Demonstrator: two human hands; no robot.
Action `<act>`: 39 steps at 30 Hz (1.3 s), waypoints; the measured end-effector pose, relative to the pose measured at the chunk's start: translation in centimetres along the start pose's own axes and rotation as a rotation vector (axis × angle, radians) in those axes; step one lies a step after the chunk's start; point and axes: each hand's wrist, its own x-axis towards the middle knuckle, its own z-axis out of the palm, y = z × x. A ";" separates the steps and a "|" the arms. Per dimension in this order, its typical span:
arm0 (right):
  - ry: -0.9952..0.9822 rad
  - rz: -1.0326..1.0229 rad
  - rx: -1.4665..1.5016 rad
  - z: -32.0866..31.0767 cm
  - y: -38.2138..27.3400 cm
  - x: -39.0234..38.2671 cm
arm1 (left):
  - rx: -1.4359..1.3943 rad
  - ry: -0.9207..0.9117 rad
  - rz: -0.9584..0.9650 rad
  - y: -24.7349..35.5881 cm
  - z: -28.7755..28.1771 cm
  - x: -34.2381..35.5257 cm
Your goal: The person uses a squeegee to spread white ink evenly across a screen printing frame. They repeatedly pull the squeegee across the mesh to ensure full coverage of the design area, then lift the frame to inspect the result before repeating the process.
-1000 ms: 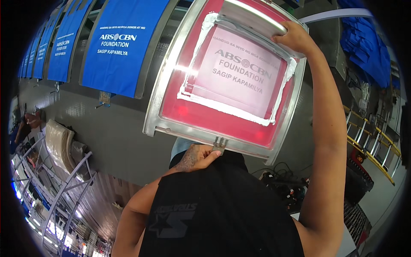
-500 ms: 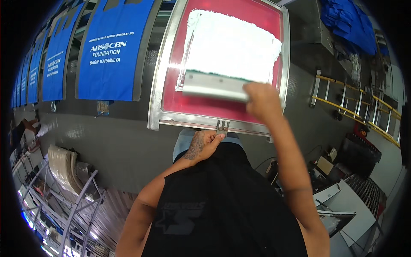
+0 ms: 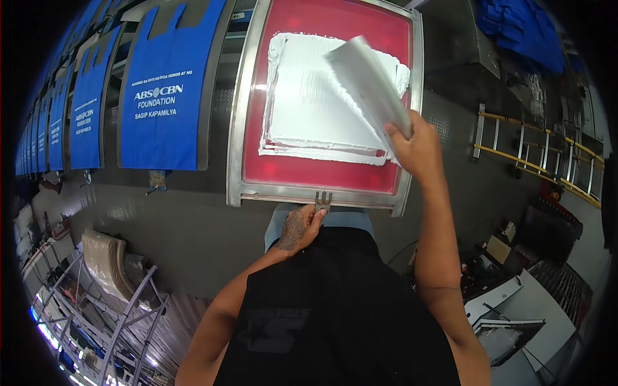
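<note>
My right hand [image 3: 417, 149] is closed around one end of a metal-handled squeegee [image 3: 373, 90]. The squeegee slants over the right part of a layer of white ink [image 3: 309, 96]; I cannot tell whether its blade touches the ink. That ink covers much of the middle of a red printing screen [image 3: 290, 172] in a silver metal frame [image 3: 235, 128]. At the frame's near edge, my left hand [image 3: 301, 225] is closed on a small pronged metal bracket [image 3: 323, 201]; its fingers are partly hidden.
Blue printed bags [image 3: 164, 141] lie flat on boards in a row to the left. More blue bags [image 3: 520, 32] are heaped at the far right. A yellow-railed ladder [image 3: 528, 145] lies at right. A metal rack [image 3: 125, 309] stands at the lower left.
The squeegee has swung from lying crosswise near the ink's near side to a diagonal over its right part. More ink shows towards the near side. My left hand keeps hold of the bracket.
</note>
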 end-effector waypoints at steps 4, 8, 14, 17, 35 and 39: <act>-0.148 0.224 0.377 -2.0 5.8 4.2 | 0.109 0.081 0.061 1.5 -0.6 -0.2; -0.292 0.458 0.762 -1.1 11.6 6.9 | 0.276 0.451 0.113 2.4 -5.8 1.9; -0.427 0.511 1.044 0.3 14.2 9.3 | 0.211 0.796 -0.202 -0.9 -15.7 9.7; -0.402 0.491 1.041 -0.6 14.6 9.0 | 0.157 0.765 -0.291 -1.0 -14.4 7.8; 0.318 0.703 1.311 -25.4 37.5 -11.9 | -0.135 0.270 0.090 15.1 9.2 12.2; 0.531 0.806 1.161 -28.0 33.1 -15.5 | -0.196 0.047 0.144 15.9 9.7 13.6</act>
